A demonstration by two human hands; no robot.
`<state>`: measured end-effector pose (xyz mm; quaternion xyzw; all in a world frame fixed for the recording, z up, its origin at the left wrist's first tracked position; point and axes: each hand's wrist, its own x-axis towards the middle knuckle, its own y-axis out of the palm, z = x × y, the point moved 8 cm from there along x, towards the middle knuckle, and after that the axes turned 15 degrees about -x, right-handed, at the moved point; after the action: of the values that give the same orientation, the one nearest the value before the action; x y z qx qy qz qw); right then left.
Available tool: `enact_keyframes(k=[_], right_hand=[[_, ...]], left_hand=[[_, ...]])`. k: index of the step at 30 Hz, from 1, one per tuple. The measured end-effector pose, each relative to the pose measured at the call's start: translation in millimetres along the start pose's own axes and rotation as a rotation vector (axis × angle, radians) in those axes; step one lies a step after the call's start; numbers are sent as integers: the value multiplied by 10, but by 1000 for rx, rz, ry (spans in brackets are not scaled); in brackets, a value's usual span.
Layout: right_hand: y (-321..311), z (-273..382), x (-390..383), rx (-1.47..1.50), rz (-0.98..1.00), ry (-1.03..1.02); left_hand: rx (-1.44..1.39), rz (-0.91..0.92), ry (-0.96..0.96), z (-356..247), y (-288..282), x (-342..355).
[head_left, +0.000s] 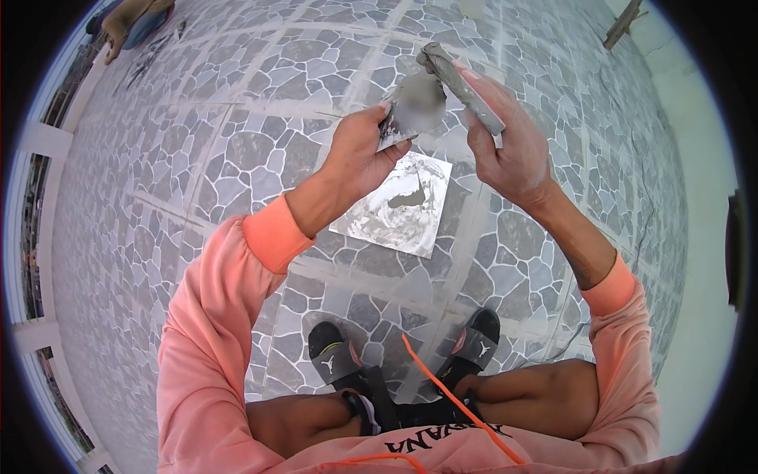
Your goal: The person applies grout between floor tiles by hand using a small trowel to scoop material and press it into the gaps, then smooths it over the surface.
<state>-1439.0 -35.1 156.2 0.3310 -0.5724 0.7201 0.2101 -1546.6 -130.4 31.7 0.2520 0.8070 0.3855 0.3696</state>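
Observation:
Between my raised hands is grey, wet paste. My left hand (363, 146) grips a thin flat plate (392, 129) smeared with grey paste, carrying a blurred grey lump (418, 99) at its top. My right hand (509, 150) holds a long flat scraper (466, 91), coated thickly with paste and tilted toward the plate; its handle is hidden. I cannot tell whether the two tools touch. Below my hands, a square white board (383, 229) lies on the floor, streaked with pale smears and a darker grey patch.
The floor (260, 150) has a grey crazy-paving pattern with straight joint strips. Another person (130, 24) is at the top left. A wooden piece (622, 24) stands at the upper right, near a pale wall (683, 134). A cable (575, 336) runs along the right. My sandaled feet are below the board.

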Motion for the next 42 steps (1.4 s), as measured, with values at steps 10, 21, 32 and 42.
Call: enact_keyframes(k=[10, 21, 32, 42], right_hand=[[35, -35, -120, -179, 20, -171], [47, -152, -175, -275, 95, -197], [170, -737, -487, 1, 432, 589], [20, -474, -254, 290, 216, 581]], left_hand=[[58, 65, 105, -119, 210, -210], [85, 108, 109, -152, 220, -260], [147, 139, 138, -299, 109, -202], [115, 56, 125, -163, -65, -130]])
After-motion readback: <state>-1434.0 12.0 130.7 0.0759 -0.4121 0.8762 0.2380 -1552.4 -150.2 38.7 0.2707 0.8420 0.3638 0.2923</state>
